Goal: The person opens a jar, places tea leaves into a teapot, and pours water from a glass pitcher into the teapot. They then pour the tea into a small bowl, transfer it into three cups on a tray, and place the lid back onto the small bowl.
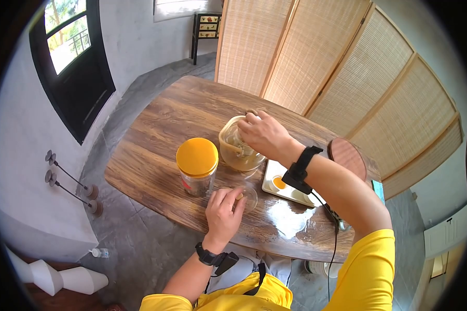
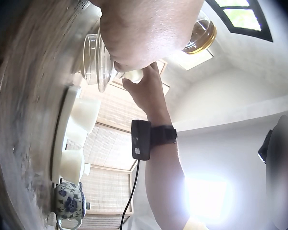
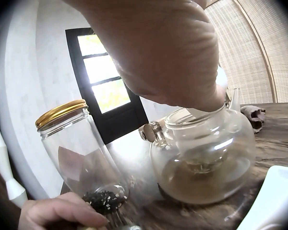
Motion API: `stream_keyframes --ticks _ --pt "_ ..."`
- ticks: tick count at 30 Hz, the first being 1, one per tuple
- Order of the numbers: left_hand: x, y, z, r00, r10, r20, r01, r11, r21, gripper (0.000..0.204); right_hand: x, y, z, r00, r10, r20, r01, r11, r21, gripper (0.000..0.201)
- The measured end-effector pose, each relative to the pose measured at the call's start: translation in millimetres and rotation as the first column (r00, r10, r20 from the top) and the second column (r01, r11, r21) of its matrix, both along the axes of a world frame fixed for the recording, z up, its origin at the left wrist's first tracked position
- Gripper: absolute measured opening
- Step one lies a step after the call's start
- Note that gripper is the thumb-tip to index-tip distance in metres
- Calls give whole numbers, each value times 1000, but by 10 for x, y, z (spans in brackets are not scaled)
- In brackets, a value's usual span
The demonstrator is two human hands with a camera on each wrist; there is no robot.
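Observation:
A glass teapot (image 1: pixel 244 161) of pale liquid stands on the table, with a clear inner strainer (image 3: pixel 204 160) in it. My right hand (image 1: pixel 264 133) is at the teapot's mouth, fingers pointing down. Between its thumb and fingers shows a small whitish rounded object (image 2: pixel 133 75), mostly hidden; I cannot tell its kind. Nearer the front edge, my left hand (image 1: pixel 225 212) pinches the knob of a clear glass lid (image 1: pixel 251 201). Left of the teapot is a glass jar (image 3: pixel 81 148) with a yellow cap and dark tea leaves at its bottom.
A white tray (image 1: pixel 301 198) right of the teapot bears white cups, one with amber tea (image 1: pixel 279 182). Behind my right forearm are a round brown board (image 1: pixel 347 157) and a blue-and-white teapot (image 2: pixel 69 201). A brown cloth (image 3: pixel 253 116) lies behind the glass teapot.

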State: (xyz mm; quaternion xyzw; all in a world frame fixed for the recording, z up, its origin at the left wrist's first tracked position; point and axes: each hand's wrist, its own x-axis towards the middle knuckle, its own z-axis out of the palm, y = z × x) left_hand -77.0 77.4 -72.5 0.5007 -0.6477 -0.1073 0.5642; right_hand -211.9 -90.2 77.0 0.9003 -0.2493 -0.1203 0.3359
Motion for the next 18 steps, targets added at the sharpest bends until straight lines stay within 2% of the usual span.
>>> stream_keyframes --ticks 4,10,13,16,18 --pt "5 2 0 1000 -2 -2 2 1000 4 27 -40 -22 6 999 19 29 -19 1000 -5 16" --pt "7 3 -2 1000 -1 -2 1 1000 -6 28 -238 -97 4 974 -80 211 55 991 123 42" --pt "14 2 -13 1000 2 1 -2 1000 -6 27 -409 -102 -19 951 -77 300 30 987 159 38" --pt "7 8 -31 1000 -9 -29 10 1000 19 27 -573 6 35 870 -240 431 105 943 315 47" --pt "4 2 -41 999 -13 -44 14 1000 22 27 -747 6 -45 798 -339 498 89 884 460 56"
